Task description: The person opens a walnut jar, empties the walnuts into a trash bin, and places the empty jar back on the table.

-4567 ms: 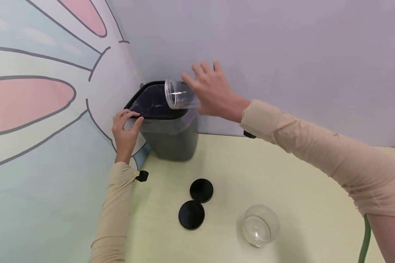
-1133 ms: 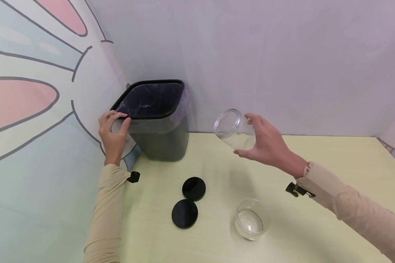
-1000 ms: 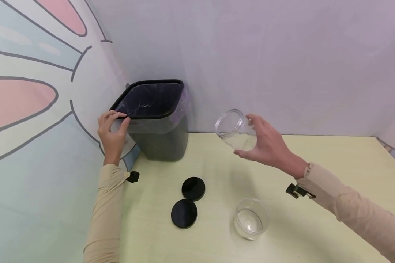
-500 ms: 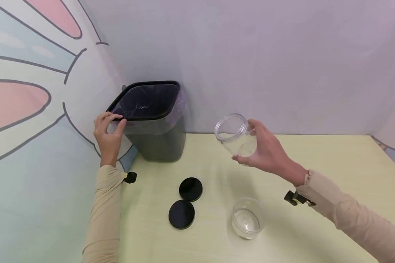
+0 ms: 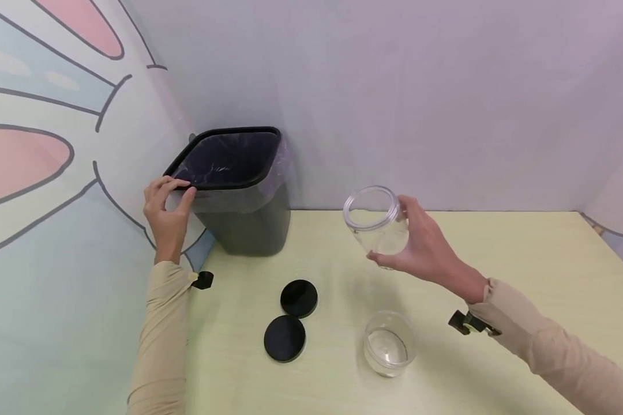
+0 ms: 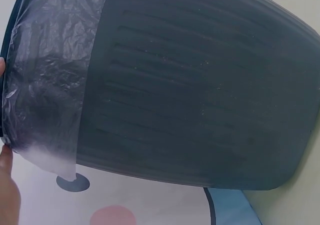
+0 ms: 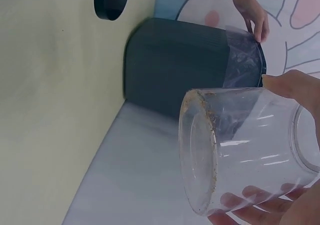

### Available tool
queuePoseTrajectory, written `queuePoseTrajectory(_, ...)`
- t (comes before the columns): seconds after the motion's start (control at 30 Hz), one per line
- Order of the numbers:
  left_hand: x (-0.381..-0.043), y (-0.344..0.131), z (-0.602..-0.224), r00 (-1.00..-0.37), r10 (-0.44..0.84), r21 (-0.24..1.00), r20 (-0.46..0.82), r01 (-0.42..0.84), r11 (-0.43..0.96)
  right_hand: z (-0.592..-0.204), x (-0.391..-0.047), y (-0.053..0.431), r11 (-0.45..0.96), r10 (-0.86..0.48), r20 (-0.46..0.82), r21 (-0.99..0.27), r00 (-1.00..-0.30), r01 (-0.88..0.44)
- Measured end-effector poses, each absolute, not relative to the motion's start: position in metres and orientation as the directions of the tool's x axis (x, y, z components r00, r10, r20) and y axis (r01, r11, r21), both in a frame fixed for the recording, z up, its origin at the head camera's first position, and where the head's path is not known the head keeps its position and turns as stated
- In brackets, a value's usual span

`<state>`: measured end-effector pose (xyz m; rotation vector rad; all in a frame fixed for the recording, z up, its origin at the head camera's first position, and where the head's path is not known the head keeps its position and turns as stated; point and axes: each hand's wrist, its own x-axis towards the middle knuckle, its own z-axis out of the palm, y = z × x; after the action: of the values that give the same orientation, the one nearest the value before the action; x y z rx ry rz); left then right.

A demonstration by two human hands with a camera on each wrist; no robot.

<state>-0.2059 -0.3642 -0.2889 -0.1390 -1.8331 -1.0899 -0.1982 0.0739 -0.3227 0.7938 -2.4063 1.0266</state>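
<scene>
My left hand (image 5: 168, 216) pinches the near left corner of the black rim of a dark grey trash bin (image 5: 249, 227) lined with a clear plastic bag (image 6: 55, 60). In my right hand (image 5: 426, 245) is a clear plastic jar (image 5: 376, 227), gripped round its side and held above the table, right of the bin. The jar has no lid and leans, its mouth facing up and to the left. Brown residue clings along its bottom edge (image 7: 212, 130) in the right wrist view. Below it a second clear jar (image 5: 389, 346) stands upright on the table, its mouth uncovered.
Two round black lids (image 5: 299, 298) lie side by side on the pale yellow table (image 5: 524, 259), left of the standing jar. A plain wall (image 5: 394, 86) rises behind the table. On the left, a wall with a cartoon print (image 5: 41, 288) stands close to the bin.
My right hand has carried the jar from over the bin's mouth rightward and down, then turned it more upright. My left hand has stayed on the rim. The head view has shifted slightly.
</scene>
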Motion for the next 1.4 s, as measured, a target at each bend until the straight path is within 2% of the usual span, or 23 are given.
queuePoseTrajectory(0.27,-0.206,-0.366,-0.287,-0.531,-0.349,0.623,0.772,0.527,0.578,-0.329,-0.193,0.078,0.513,-0.318,0.565,-0.573,-0.761,-0.640)
queuePoseTrajectory(0.5,-0.205,-0.366,-0.288,-0.529,-0.355,0.626,0.771,0.528,0.574,-0.337,-0.189,0.081,0.518,-0.302,0.572,-0.573,-0.762,-0.635)
queuePoseTrajectory(0.97,-0.205,-0.366,-0.289,-0.534,-0.364,0.637,0.763,0.526,0.564,-0.354,-0.184,0.085,0.458,-0.291,0.535,-0.650,-0.793,-0.606)
queuePoseTrajectory(1.4,-0.208,-0.366,-0.291,-0.526,-0.379,0.644,0.762,0.545,0.537,-0.369,-0.179,0.089,0.494,-0.270,0.500,-0.661,-0.823,-0.564)
